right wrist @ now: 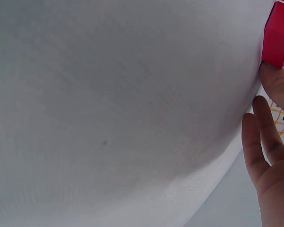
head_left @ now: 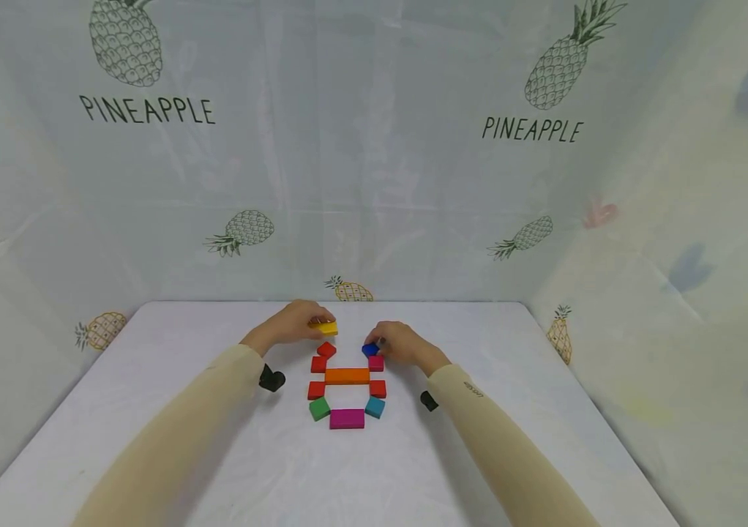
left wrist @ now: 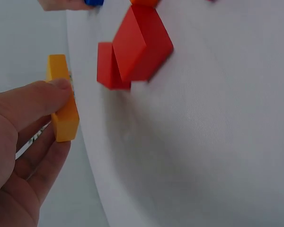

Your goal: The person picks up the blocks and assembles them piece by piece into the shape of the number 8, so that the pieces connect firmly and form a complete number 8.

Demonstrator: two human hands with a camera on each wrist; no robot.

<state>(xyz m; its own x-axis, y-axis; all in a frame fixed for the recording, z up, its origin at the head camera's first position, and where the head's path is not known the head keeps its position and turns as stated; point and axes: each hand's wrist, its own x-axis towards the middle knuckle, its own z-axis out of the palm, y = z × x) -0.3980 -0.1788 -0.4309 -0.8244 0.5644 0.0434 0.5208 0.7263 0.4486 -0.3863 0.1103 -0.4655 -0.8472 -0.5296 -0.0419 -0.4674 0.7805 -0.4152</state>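
My left hand pinches a yellow rectangular block between thumb and fingers, held beyond the far end of a ring of coloured blocks. In the left wrist view the yellow block stands on edge in that grip. At the ring's far right, the fingertips of my right hand hold a small blue block. A magenta block lies just on the near side of it. Opposite the blue one is an angled red block. In the right wrist view the thumb mostly hides the blue piece.
A long orange block bridges the ring's middle, between red blocks on both sides. Nearer are a green block, a teal block and a wide magenta block. Behind the white table hangs a pineapple-print curtain.
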